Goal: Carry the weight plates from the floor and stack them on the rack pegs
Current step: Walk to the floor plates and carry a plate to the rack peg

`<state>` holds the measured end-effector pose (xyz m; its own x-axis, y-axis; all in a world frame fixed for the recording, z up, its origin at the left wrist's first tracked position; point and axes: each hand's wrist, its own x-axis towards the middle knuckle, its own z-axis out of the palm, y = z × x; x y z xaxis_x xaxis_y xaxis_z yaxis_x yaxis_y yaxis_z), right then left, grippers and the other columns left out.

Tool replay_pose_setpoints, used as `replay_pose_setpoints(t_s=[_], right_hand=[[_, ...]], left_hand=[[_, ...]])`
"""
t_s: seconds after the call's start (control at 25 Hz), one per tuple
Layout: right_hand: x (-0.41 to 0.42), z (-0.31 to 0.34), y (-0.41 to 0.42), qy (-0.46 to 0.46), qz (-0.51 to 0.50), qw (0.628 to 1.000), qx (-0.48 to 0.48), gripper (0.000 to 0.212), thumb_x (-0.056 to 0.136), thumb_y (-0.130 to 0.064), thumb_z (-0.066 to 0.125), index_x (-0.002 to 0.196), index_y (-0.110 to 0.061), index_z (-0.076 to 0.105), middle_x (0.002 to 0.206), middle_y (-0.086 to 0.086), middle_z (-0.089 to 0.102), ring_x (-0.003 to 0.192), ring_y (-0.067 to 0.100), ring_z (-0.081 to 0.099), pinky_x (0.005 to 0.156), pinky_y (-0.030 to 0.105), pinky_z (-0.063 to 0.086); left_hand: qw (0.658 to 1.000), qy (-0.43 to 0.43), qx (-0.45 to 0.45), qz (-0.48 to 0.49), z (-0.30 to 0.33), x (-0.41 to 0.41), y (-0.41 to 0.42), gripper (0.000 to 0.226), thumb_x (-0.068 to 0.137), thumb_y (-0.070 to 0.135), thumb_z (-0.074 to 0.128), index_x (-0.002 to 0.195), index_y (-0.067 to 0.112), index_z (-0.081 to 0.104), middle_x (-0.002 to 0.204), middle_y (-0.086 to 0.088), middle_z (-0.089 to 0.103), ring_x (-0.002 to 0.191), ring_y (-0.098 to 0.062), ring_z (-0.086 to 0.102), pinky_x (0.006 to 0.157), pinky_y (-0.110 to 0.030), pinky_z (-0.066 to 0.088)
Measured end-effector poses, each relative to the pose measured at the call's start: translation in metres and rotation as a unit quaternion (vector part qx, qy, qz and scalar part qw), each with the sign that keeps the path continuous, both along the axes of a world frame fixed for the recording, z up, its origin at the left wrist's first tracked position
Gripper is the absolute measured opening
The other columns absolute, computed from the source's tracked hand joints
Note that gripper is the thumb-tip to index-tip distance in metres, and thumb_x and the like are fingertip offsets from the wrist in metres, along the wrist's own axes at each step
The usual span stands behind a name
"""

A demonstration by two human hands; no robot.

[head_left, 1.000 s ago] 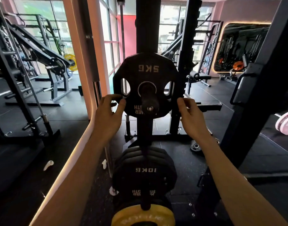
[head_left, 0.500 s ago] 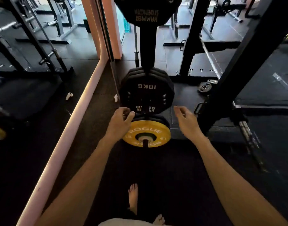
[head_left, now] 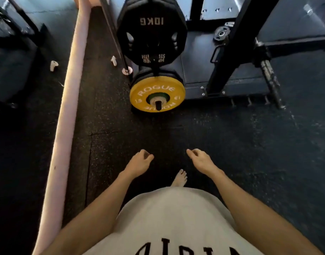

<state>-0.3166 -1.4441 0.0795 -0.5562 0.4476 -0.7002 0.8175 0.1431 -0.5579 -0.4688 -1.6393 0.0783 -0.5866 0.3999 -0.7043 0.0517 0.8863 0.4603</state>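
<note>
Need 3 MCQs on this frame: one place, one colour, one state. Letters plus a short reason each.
1. Where is the yellow plate?
A. on the lowest rack peg
B. flat on the floor
C. in the right hand

2. What colour is the plate marked 10KG?
A. red
B. black
C. green

3. What are the left hand and right hand doing?
A. both gripping a plate
B. one on the rack
C. both holding nothing

Key: 1 A, the peg end pokes through its hub; 2 B, black face with pale lettering; 3 C, loosely curled fingers over bare floor.

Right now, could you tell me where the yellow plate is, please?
In the head view, the yellow plate hangs on the rack's lowest peg, upper centre, just below the black 10KG plates.
</note>
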Motion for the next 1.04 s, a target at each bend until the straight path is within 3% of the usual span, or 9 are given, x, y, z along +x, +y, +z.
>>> replay_pose_setpoints(t_s=[0.16, 0.32, 0.48, 0.64, 0.76, 0.88, 1.04], right_hand=[[0.092, -0.031, -0.052, -0.086, -0.039, 0.995, -0.030, 0.034, 0.101, -0.045, 0.045, 0.108, -0.015, 0.060, 0.103, 0.003, 0.061, 0.095, 0.018, 0.057, 0.079, 0.032, 0.042], [0.179, -0.046, -0.082, -0.106, -0.177, 0.977, -0.054, 0.037, 0.100, -0.045, 0.047, 0.087, -0.014, 0.063, 0.086, 0.006, 0.064, 0.078, 0.021, 0.058, 0.069, 0.033, 0.042], [0.271, -0.061, -0.099, -0.097, -0.345, 0.930, -0.082, 0.036, 0.099, -0.045, 0.047, 0.084, -0.016, 0.063, 0.082, 0.006, 0.065, 0.075, 0.022, 0.060, 0.063, 0.031, 0.045], [0.364, -0.075, -0.108, -0.070, -0.478, 0.867, -0.123, 0.032, 0.099, -0.040, 0.051, 0.100, -0.011, 0.064, 0.089, 0.007, 0.066, 0.079, 0.024, 0.061, 0.060, 0.031, 0.046], [0.451, -0.080, -0.102, -0.060, -0.560, 0.816, -0.130, 0.027, 0.098, -0.035, 0.055, 0.090, -0.010, 0.062, 0.082, 0.010, 0.065, 0.073, 0.026, 0.061, 0.057, 0.031, 0.044], [0.522, -0.077, -0.087, -0.063, -0.595, 0.791, -0.125, 0.025, 0.097, -0.032, 0.053, 0.081, -0.014, 0.057, 0.078, 0.010, 0.060, 0.061, 0.021, 0.054, 0.058, 0.029, 0.043], [0.589, -0.065, -0.059, -0.059, -0.622, 0.767, -0.145, 0.024, 0.099, -0.034, 0.050, 0.101, -0.012, 0.060, 0.086, 0.008, 0.061, 0.063, 0.020, 0.057, 0.058, 0.026, 0.048]], left_hand=[[0.992, -0.084, -0.064, -0.068, -0.019, 0.050, -0.038, 0.043, 0.101, 0.043, 0.042, 0.130, 0.013, 0.048, 0.122, -0.009, 0.059, 0.105, -0.023, 0.058, 0.085, -0.034, 0.045], [0.972, -0.101, -0.098, -0.189, -0.026, 0.094, -0.033, 0.043, 0.101, 0.041, 0.042, 0.131, 0.011, 0.050, 0.128, -0.011, 0.058, 0.113, -0.025, 0.056, 0.089, -0.032, 0.042], [0.932, -0.083, -0.124, -0.331, -0.025, 0.137, 0.012, 0.044, 0.101, 0.042, 0.043, 0.132, 0.012, 0.049, 0.128, -0.010, 0.057, 0.115, -0.023, 0.055, 0.089, -0.032, 0.040], [0.897, -0.088, -0.128, -0.413, -0.028, 0.202, 0.074, 0.043, 0.101, 0.041, 0.043, 0.132, 0.013, 0.049, 0.122, -0.009, 0.058, 0.109, -0.020, 0.056, 0.093, -0.035, 0.043], [0.860, -0.067, -0.148, -0.483, -0.035, 0.287, 0.128, 0.041, 0.100, 0.043, 0.042, 0.129, 0.015, 0.051, 0.118, -0.007, 0.059, 0.108, -0.022, 0.057, 0.100, -0.042, 0.044], [0.817, -0.054, -0.147, -0.555, -0.035, 0.363, 0.178, 0.038, 0.101, 0.044, 0.041, 0.125, 0.017, 0.052, 0.118, -0.006, 0.059, 0.104, -0.020, 0.057, 0.095, -0.040, 0.046], [0.782, -0.015, -0.108, -0.614, -0.028, 0.442, 0.239, 0.040, 0.101, 0.043, 0.041, 0.128, 0.016, 0.053, 0.126, -0.007, 0.059, 0.113, -0.024, 0.055, 0.089, -0.035, 0.042]])
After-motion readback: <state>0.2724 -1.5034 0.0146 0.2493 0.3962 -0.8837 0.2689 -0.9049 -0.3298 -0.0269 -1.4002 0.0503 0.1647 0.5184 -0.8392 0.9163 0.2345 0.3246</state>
